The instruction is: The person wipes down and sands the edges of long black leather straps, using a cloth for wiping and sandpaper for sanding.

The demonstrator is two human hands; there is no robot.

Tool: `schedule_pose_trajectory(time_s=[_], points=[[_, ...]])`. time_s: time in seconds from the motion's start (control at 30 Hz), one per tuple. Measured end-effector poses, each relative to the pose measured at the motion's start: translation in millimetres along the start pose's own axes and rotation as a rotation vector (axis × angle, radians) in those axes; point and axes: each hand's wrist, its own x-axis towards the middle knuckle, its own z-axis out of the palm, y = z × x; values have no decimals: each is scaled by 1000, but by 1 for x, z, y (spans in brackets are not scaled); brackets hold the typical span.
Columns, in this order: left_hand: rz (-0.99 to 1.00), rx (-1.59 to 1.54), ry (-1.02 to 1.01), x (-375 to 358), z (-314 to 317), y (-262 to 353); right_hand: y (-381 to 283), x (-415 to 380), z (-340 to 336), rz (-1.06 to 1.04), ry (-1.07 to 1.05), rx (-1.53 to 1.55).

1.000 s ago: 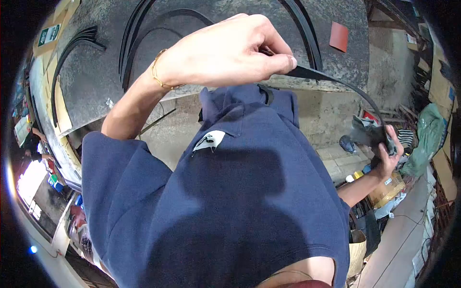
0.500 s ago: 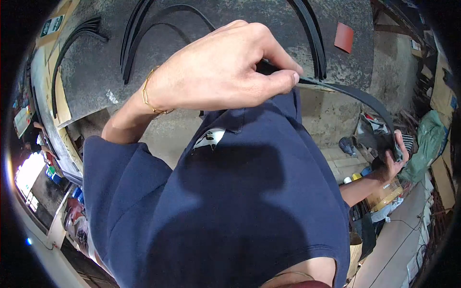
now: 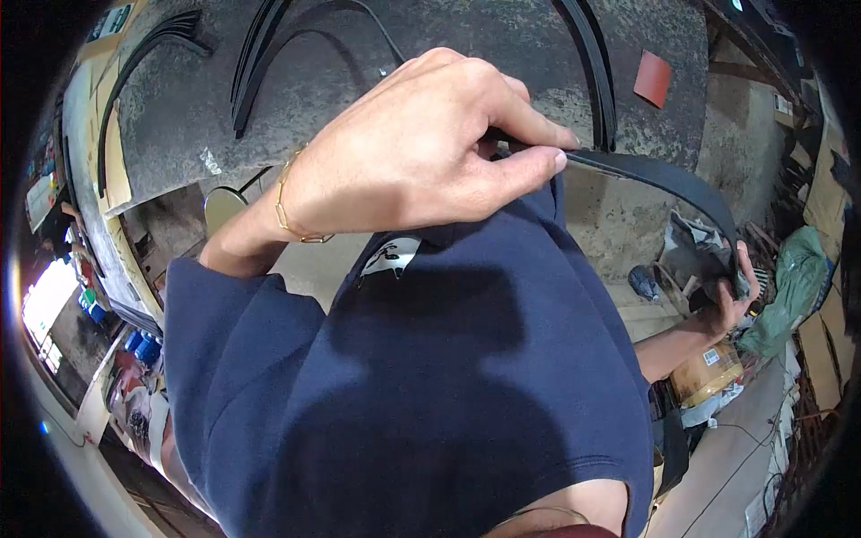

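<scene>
My left hand (image 3: 421, 134), with a chain bracelet at the wrist, is in front of my chest. Its thumb and forefinger are pinched on a black leather-like strap (image 3: 668, 172). The strap arcs away to the right, where my right hand (image 3: 735, 291) is closed around its other visible stretch, low beside my body. Part of the strap lies hidden behind my left hand. Behind it, on the dark worktable (image 3: 502, 36), lie more black straps (image 3: 587, 67) and a bundle of stacked black strips (image 3: 260, 63).
A reddish-brown square piece (image 3: 652, 79) lies on the table's right side. Another bunch of black strips (image 3: 148, 67) curves over its left edge. On the right are a green plastic bag (image 3: 794, 287) and a tan tub (image 3: 704, 377). A round yellowish disc (image 3: 224, 211) shows by my left forearm.
My left hand has shifted slightly right and down, still pinching the strap. More of the strap's flat face shows between my hands. My right hand has barely moved; the view has shifted slightly.
</scene>
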Motion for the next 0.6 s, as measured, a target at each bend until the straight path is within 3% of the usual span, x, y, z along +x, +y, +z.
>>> schedule_pose_trajectory(time_s=[0.2, 0.23, 0.33, 0.4, 0.43, 0.5, 0.6], points=[[6, 56, 55, -9, 1, -2, 8, 6, 14, 103, -56, -7], [10, 64, 60, -10, 0, -3, 16, 4, 23, 194, 31, 14], [54, 257, 181, -12, 0, -9, 31, 11, 57, 351, 1, 8], [136, 562, 496, -8, 4, -24, 41, 13, 81, 471, -59, 110], [153, 574, 502, -6, 9, -34, 45, 14, 92, 524, -109, 161], [-1, 641, 876, 1, 22, -55, 58, 13, 114, 539, -224, 279], [-212, 527, 1123, 8, 50, -87, 54, 20, 146, 489, -434, 274]])
